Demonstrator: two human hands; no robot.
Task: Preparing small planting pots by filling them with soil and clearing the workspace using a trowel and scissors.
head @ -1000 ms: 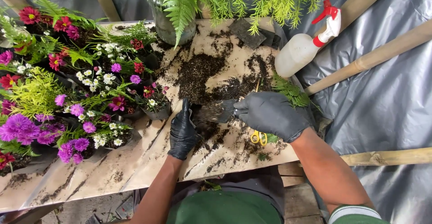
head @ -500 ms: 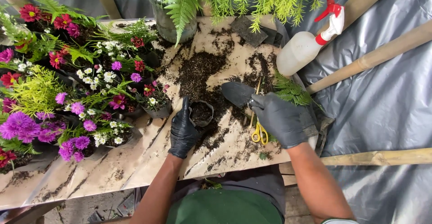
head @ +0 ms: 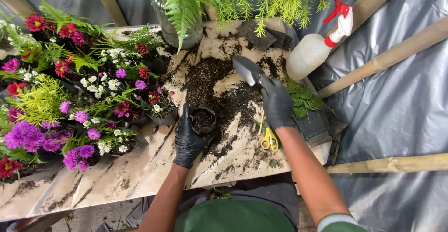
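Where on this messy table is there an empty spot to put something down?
The barest patch is the near-left tabletop, between the purple flowers and the left hand. A smaller patch lies near the front edge, below the yellow scissors. The middle is crowded: loose soil, the small pot, and the right hand holding a trowel.

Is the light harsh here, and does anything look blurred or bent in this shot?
Head view: the light is soft and even, with only faint shadows under the left hand and right hand; the trowel in the right hand is slightly soft, the small soil pot and yellow scissors sharp; the grey plastic sheet shows a dull sheen; the wooden poles look straight.
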